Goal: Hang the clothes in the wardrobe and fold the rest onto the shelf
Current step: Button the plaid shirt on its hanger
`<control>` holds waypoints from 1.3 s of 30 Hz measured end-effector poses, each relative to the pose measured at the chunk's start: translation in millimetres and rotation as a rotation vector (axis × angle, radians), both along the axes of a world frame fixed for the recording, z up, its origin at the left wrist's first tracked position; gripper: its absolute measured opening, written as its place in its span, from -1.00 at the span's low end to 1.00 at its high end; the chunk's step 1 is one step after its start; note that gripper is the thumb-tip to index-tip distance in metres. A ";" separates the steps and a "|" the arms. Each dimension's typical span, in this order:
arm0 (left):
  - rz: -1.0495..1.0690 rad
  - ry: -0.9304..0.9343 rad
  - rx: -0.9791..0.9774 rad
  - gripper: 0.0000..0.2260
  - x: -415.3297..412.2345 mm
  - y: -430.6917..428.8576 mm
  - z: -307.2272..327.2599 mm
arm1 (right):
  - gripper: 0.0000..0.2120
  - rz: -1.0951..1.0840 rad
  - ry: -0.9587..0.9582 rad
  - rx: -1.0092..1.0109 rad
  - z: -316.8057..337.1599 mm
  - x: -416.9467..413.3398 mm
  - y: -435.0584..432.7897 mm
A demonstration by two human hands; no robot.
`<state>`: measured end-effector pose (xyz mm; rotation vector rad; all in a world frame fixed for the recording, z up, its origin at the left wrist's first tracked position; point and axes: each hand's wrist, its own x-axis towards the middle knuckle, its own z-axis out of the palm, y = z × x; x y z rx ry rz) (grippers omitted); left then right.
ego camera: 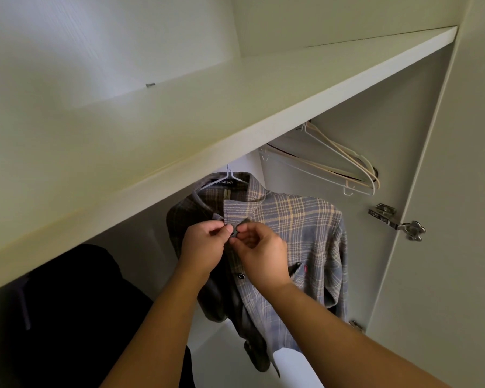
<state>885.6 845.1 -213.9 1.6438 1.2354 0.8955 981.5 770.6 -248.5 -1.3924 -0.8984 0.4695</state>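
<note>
Both forearms are being reached upward, the left hand [203, 245] and right hand [259, 252] being held together at the front of the plaid shirt [300, 247], fingers [245, 228] pinched narrowly on its edges and a dark button [235, 233]. The shirt is already being carried on a white hanger [230, 175] below the shelf [179, 121], so hanging is judged under way. Spare hangers [333, 161] are being left unused beyond, and nothing folded is being shown on the shelf.

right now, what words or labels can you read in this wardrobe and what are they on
"CAESAR": on the dark neck label inside the collar of the plaid shirt.
Red mark on the shirt's chest pocket: too small to read.
Pale tag under the neck label: no text can be made out.
Nothing else in view carries writing.
</note>
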 end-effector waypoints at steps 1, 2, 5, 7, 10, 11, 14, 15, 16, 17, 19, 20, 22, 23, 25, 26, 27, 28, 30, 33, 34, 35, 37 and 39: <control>-0.012 -0.019 -0.032 -0.76 -0.6 2.2 -0.7 | -0.77 0.000 0.001 0.004 -0.8 -0.3 0.4; -0.023 -0.032 -0.054 -0.77 -0.9 4.1 -1.2 | -0.76 -0.002 0.003 0.007 -2.0 -0.5 1.2; -0.041 -0.055 -0.101 -0.80 -0.7 7.1 -1.0 | -0.79 -0.016 0.048 0.012 -7.2 -0.7 5.1; -0.051 -0.069 -0.121 -0.84 -0.6 8.4 -1.3 | -0.80 0.002 0.139 0.004 -9.4 0.7 6.5; -0.055 -0.079 -0.130 -0.82 -0.3 7.5 0.2 | -0.80 0.039 0.221 0.000 -10.4 2.4 6.7; -0.058 -0.072 -0.126 -0.81 -0.4 7.0 0.5 | -0.80 0.040 0.226 0.005 -10.7 2.8 6.9; -0.142 -0.028 -0.081 -0.77 -1.1 4.8 -2.2 | -0.82 0.033 0.208 0.026 -10.8 4.0 8.4; -0.169 -0.019 -0.070 -0.77 -1.1 3.0 -2.7 | -0.84 0.042 0.198 0.033 -10.7 4.4 8.8; -0.180 -0.014 -0.065 -0.77 -1.1 1.6 -2.5 | -0.85 0.055 0.190 0.038 -10.2 4.8 9.1; -0.182 -0.012 -0.069 -0.78 -1.4 1.0 -1.5 | -0.86 0.070 0.191 0.046 -10.0 5.0 9.1; -0.196 -0.026 -0.096 -0.80 -2.9 1.3 0.6 | -0.87 0.107 0.220 0.071 -7.1 6.0 7.4; -0.207 -0.050 -0.117 -0.80 -3.9 2.4 0.8 | -0.87 0.133 0.242 0.085 -5.2 6.8 6.4; -0.213 -0.113 -0.160 -0.78 -5.7 5.1 -0.7 | -0.85 0.199 0.279 0.096 -1.3 9.3 5.4; -0.211 -0.139 -0.172 -0.77 -6.1 5.3 -1.5 | -0.83 0.229 0.290 0.091 0.3 10.5 5.2; -0.201 -0.162 -0.169 -0.74 -6.7 6.4 -3.2 | -0.75 0.257 0.291 0.082 3.0 13.0 5.7; -0.198 -0.160 -0.151 -0.73 -6.7 7.2 -4.2 | -0.68 0.253 0.267 0.073 3.7 14.4 5.8; -0.197 -0.140 -0.118 -0.73 -7.3 8.8 -5.7 | -0.60 0.244 0.208 0.062 3.8 16.3 5.6; -0.198 -0.093 -0.069 -0.74 -7.7 11.2 -8.2 | -0.52 0.232 0.112 0.050 5.3 19.4 4.6; -0.208 0.035 0.035 -0.73 -8.0 14.3 -12.0 | -0.34 0.236 -0.112 0.016 9.4 25.5 3.3; -0.239 0.087 0.063 -0.66 -2.0 10.7 -14.3 | -0.37 0.249 -0.265 -0.061 14.9 31.7 7.2; -0.243 0.057 0.035 -0.65 0.3 9.0 -13.9 | -0.45 0.237 -0.245 -0.077 15.0 32.7 8.3; -0.240 0.001 -0.013 -0.64 2.3 6.7 -11.9 | -0.52 0.215 -0.199 -0.088 14.0 33.9 9.1; -0.215 -0.132 -0.125 -0.63 4.1 4.5 -9.1 | -0.65 0.158 -0.100 -0.090 10.9 37.9 9.5; -0.170 -0.219 -0.239 -0.67 2.7 6.3 -8.8 | -0.68 0.122 -0.058 -0.079 8.0 42.3 8.8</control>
